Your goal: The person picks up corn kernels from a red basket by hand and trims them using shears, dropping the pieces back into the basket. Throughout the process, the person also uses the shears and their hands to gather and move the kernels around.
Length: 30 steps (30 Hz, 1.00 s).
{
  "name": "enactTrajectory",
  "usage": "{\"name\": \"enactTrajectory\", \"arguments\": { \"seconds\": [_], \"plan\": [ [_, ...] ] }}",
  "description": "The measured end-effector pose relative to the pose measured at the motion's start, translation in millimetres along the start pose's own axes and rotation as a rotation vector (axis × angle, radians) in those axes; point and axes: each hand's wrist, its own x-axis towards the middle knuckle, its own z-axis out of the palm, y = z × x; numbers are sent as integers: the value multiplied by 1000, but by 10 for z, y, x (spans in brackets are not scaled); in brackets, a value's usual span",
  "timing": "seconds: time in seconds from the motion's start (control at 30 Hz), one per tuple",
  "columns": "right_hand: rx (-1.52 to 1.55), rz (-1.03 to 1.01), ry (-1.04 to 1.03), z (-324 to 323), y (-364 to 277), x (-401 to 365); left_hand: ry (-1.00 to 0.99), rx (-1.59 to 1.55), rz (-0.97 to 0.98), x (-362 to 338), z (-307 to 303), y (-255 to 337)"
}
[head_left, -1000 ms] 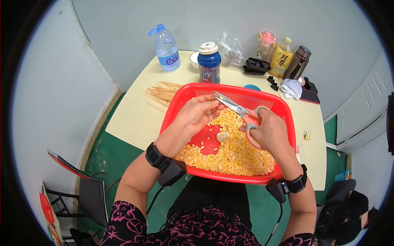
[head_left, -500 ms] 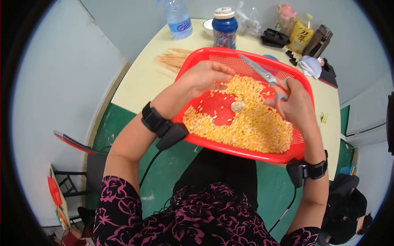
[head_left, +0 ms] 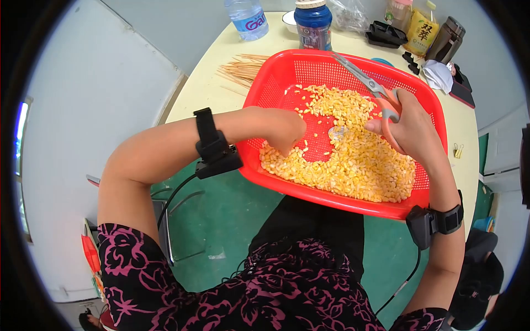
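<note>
A red plastic basket [head_left: 337, 199] with perforated sides holds many loose yellow corn kernels [head_left: 364, 165]. My left hand [head_left: 284, 129] is inside its left part, curled downward at the kernels. The fingertips are hidden, so I cannot see what they pinch, if anything. My right hand [head_left: 411, 129] grips scissors [head_left: 381, 91] by their orange and grey handles, above the basket's right side. The blades are together and point to the far left, over the back rim. A small round, shiny, clear piece [head_left: 338, 133] lies among the kernels.
Thin wooden sticks [head_left: 240, 70] lie on the pale table [head_left: 190, 91] left of the basket. Behind stand a water bottle [head_left: 249, 23], a blue jar [head_left: 313, 26], a yellow bottle [head_left: 422, 30] and a dark flask [head_left: 446, 41]. A binder clip [head_left: 458, 150] lies at right.
My left hand has turned and lowered from the basket's upper middle to the kernels at its left, its fingers curling in. My right hand keeps hold of the scissors. The view has shifted.
</note>
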Motion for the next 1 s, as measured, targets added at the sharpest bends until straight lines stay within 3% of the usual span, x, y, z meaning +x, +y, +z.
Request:
{"name": "enactTrajectory", "arguments": {
  "seconds": [0.27,0.37,0.53,0.6,0.7,0.83,1.0],
  "plan": [
    [1,-23,-33,52,6,64,-101,135,16,158,16,20],
    [60,-19,-37,26,11,45,7,-284,34,20,-121,-94],
    [238,1,-76,-40,-16,26,659,-1267,40,-236,-427,4],
    [271,-42,-57,-30,-17,31,868,-1634,162,-215,-436,32],
    [236,-114,-21,-1,-11,-11,960,-1790,300,-192,-428,119],
    [216,-36,-68,-31,-73,-72,1003,-1796,319,-137,-404,197],
    [110,-134,100,20,-55,-98,1050,-1829,325,-72,-373,258]
  ]
}}
